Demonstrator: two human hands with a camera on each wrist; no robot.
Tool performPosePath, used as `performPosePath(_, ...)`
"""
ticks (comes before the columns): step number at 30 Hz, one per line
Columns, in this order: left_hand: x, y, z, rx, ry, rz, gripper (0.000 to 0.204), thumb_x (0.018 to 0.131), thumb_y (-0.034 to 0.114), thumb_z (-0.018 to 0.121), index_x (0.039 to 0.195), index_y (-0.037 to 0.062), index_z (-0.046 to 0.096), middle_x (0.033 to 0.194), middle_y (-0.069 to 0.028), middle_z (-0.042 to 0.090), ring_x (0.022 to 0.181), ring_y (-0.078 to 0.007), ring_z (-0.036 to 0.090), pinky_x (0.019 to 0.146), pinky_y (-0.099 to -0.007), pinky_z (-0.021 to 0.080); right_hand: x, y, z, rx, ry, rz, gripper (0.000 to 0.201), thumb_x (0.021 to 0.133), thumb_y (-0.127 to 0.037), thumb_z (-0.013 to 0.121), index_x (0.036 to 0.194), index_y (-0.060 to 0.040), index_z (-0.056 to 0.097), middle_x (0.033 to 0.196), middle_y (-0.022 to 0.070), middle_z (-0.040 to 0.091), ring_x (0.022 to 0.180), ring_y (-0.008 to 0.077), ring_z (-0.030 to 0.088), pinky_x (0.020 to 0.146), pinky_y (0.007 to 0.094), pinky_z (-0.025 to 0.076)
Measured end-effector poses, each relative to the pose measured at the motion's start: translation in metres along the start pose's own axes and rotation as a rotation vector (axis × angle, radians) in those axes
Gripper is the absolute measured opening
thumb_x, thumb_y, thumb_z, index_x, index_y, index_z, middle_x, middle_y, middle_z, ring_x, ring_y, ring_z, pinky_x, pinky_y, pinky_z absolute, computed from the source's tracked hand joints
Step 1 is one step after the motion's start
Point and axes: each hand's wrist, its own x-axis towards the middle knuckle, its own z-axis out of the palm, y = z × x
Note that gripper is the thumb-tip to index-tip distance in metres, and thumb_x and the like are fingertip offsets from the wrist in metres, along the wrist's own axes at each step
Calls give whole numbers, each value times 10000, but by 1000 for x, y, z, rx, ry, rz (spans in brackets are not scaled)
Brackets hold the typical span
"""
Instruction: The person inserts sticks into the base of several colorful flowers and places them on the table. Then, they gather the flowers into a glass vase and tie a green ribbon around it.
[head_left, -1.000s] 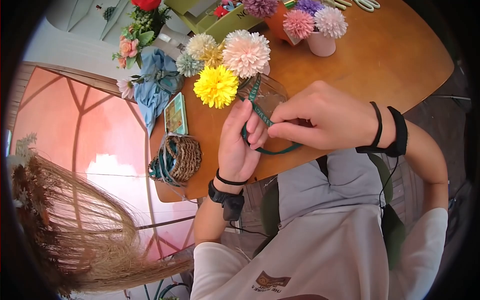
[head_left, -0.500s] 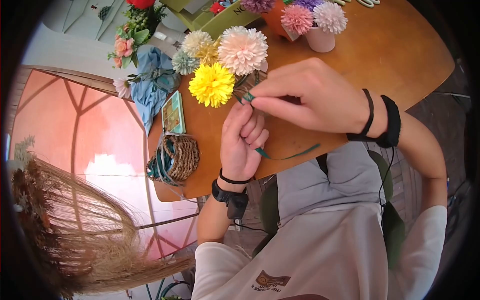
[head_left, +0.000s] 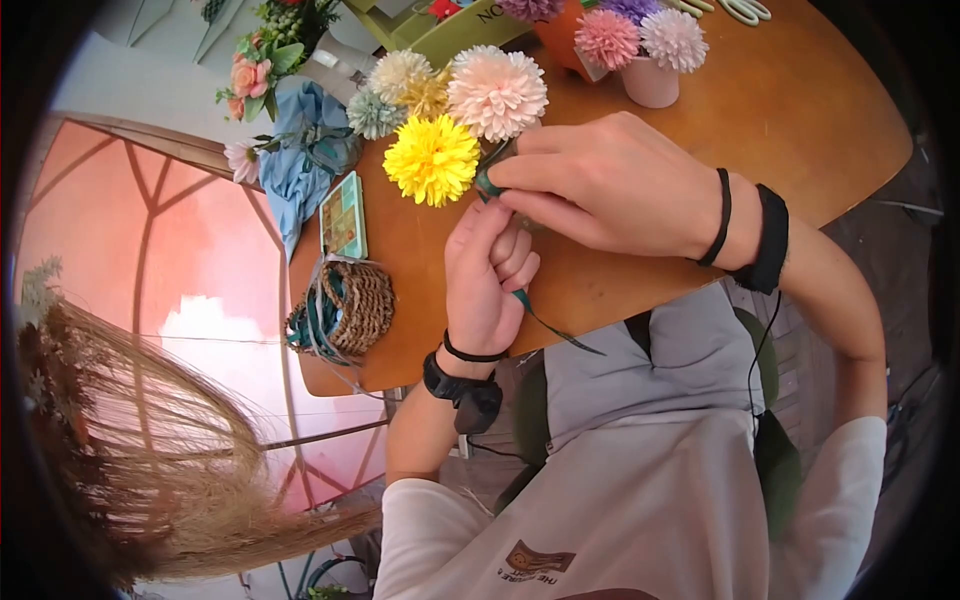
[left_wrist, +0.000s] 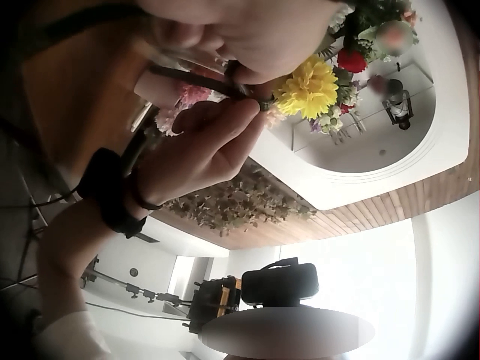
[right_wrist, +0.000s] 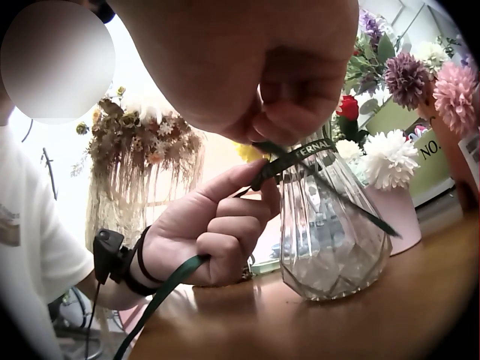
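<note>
A faceted clear glass vase [right_wrist: 330,255] stands on the table, a dark green ribbon [right_wrist: 309,152] with pale lettering round its neck. My left hand [head_left: 487,280] grips the ribbon beside the neck, and one tail trails down from its curled fingers. Close above it, my right hand [head_left: 620,185] pinches the ribbon between thumb and fingers; the two hands' fingertips nearly meet. Another ribbon end slants across the front of the glass in the right wrist view. A yellow pompom flower [head_left: 432,160] is just past my fingertips. From the head view my right hand hides most of the vase.
Left of my hands are a woven basket [head_left: 365,310] with ribbons, a teal-edged case [head_left: 344,218] and a blue cloth wrap [head_left: 300,150]. Pale pompom flowers [head_left: 497,92] stand behind. A pink pot [head_left: 652,82] of flowers and a green box [head_left: 440,45] are farther back.
My right hand has moved left and up to the left fingertips, bringing its lettered stretch of ribbon in to the neck. The left fingers have curled tighter, and the loose tail hangs lower.
</note>
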Motion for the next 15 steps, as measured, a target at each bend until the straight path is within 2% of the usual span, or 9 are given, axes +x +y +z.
performPosePath(2,-1,-3,-3,-100,-4,14,113,1063,198,545,984,117,548,637,99,294,504,-23,241,462,-213,220,1,-5,-6,2,-24,-30,134,956,-210,608,1007,-99,660,838,73,653,761,307,664,637,413,535)
performPosePath(3,-2,-3,-1,-76,18,3,148,1063,202,539,933,135,520,629,98,277,502,-26,231,463,-219,214,2,-9,-13,37,-124,35,184,950,-213,622,1097,-111,663,882,72,674,781,304,672,649,406,540)
performPosePath(5,-5,0,8,-39,64,-15,245,1064,209,528,830,170,465,613,96,242,498,-33,210,467,-233,203,0,-11,-17,55,-120,56,210,946,-203,629,1134,-117,665,912,73,685,799,298,678,651,396,543)
performPosePath(7,-5,1,5,-80,23,-26,244,1064,216,533,833,169,470,610,98,241,495,-35,208,466,-235,201,-2,-9,-22,76,-128,60,253,940,-180,637,1185,-124,667,979,75,707,805,292,686,644,384,545)
performPosePath(10,-3,-1,7,-111,58,-48,242,1060,222,549,836,168,477,605,105,244,490,-32,222,458,-231,201,-10,1,-25,102,-125,35,274,915,-95,691,1189,-94,700,853,79,664,679,248,648,599,339,513)
performPosePath(11,-4,1,8,-106,70,-53,239,1059,220,552,837,169,479,605,106,247,490,-31,228,456,-227,202,-15,5,-24,91,-124,76,239,928,-112,685,1160,-81,730,799,85,657,666,243,648,598,334,509)
performPosePath(14,-6,3,8,-112,64,-62,231,1052,212,563,840,173,481,606,112,251,490,-20,247,444,-213,203,-20,8,-19,161,-231,324,223,945,-149,633,1136,-88,731,832,116,696,728,285,682,635,353,532)
performPosePath(15,-6,4,8,-113,56,-64,230,1051,212,565,840,174,483,606,113,251,490,-18,248,442,-212,202,-20,9,-18,226,-267,384,267,978,-164,615,1206,-59,707,728,77,667,654,198,660,594,306,502)
